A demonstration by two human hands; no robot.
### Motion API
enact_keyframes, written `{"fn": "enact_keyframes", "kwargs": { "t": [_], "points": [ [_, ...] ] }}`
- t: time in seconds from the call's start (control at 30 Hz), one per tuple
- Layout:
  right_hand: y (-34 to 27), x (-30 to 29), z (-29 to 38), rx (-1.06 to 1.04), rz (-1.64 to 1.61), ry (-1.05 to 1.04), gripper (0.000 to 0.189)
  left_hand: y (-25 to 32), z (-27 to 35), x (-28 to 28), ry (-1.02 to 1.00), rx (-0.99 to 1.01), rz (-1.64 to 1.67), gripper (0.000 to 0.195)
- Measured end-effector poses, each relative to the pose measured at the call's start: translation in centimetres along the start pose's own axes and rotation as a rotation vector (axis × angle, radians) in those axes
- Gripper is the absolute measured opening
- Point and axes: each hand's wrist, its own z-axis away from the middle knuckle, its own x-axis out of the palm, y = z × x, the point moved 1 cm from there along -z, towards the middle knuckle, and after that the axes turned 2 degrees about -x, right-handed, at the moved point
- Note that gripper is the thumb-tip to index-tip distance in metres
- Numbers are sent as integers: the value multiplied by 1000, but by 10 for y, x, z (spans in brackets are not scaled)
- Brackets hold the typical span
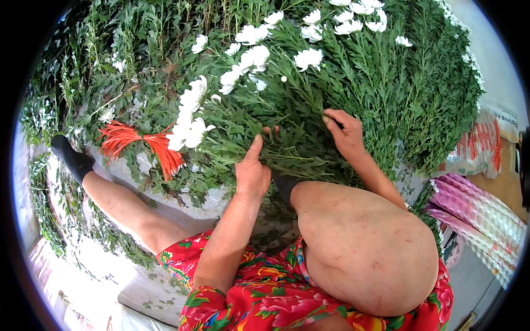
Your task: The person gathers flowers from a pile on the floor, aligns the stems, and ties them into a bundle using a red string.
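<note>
My left hand (251, 173) is wrapped around a bunch of leafy chrysanthemum stems (232, 132), its thumb lying on top. White blooms (191, 111) fan out at the bunch's far left end. With thumb and forefinger, my right hand (348, 130) pinches a leafy chrysanthemum stem (316, 101) just right of the bunch. A white flower head (308, 59) shows above it; whether it belongs to that stem is hard to tell among the leaves. Foliage hides part of my left fingers.
Red plastic ties (118, 140), bundled at the middle, lie left of the bunch. Piled chrysanthemums (414, 91) spread ahead and right; more stems (136, 37) stand at upper left. A printed plastic bag (476, 145) and pink-and-white wrapping sheets (480, 215) lie at right. My legs frame the work.
</note>
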Motion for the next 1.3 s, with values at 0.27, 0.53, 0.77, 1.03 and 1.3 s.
{"fn": "enact_keyframes", "kwargs": {
  "t": [0.27, 0.53, 0.77, 1.03, 1.3],
  "points": [
    [-25, -21, -19, 321, -361, -377, 41, 0, -7, -12, 80, -48, 38, 24],
    [-18, -1, 5, 98, -121, -582, 31, -4, -4, -5, 4, -1, 6, 33],
    [-62, -24, -40, 89, -264, 154, 22, -7, -8, -11, -15, -3, 44, 33],
    [-113, -19, -17, -207, 68, -309, 30, -4, -5, 4, 21, 27, 30, 44],
    [-87, 0, 7, -230, 27, -432, 39, 3, 4, 6, 33, 22, 16, 56]
  ]
}}
